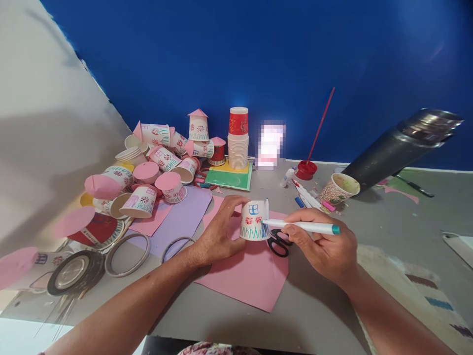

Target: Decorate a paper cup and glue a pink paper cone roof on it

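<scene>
My left hand (222, 230) grips a white paper cup (251, 223) turned upside down, fingers behind it and thumb low at its side. A blue window, red flower clusters and green grass strokes are drawn on the cup. Between the fingers of my right hand (325, 244) is a white marker pen (308, 226) with a teal end, its tip at the cup's right side. Under the cup lies a sheet of pink paper (254, 281). Black-handled scissors (279, 244) rest on that sheet, partly hidden behind the cup and my right hand.
Decorated cups with pink paper tops (144, 199) crowd the left side, near tape rolls (127, 255). A tall stack of paper cups (238, 148) stands at the back. Loose markers (308, 197), a patterned cup (338, 188), a red pot (306, 170) and a dark flask (391, 148) are to the right.
</scene>
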The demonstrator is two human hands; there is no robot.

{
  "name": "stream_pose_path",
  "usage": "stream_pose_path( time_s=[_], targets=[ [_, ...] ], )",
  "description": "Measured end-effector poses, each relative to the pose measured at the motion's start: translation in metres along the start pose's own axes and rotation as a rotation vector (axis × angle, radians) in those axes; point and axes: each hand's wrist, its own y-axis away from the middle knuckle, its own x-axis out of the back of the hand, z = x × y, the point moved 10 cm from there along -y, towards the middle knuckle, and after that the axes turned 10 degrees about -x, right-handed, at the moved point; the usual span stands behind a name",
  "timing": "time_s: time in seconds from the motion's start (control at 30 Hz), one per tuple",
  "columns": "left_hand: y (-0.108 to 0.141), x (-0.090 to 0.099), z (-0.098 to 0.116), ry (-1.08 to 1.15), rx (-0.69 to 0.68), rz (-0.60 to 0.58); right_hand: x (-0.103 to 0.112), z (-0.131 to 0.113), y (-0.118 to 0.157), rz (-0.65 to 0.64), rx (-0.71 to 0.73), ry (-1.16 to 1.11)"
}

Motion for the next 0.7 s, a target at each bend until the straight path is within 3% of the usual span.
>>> stream_pose_path(
  time_s=[0.1,0.47,0.7],
  targets=[
    [-0.0002,0.0003,0.0009,0.002,-0.006,0.005,0.0044,0.0003,-0.0010,0.036,0.002,0.006],
    [-0.0010,-0.0007,0.0021,0.001,-0.023,0.005,-0.0001,0.0035,-0.0017,-0.011,-0.030,-0.023],
    [-0.0006,0.0080,-0.0069,-0.060,0.031,0.070,0.0063,0.0059,-0.0052,0.070,-0.056,0.055]
  ],
)
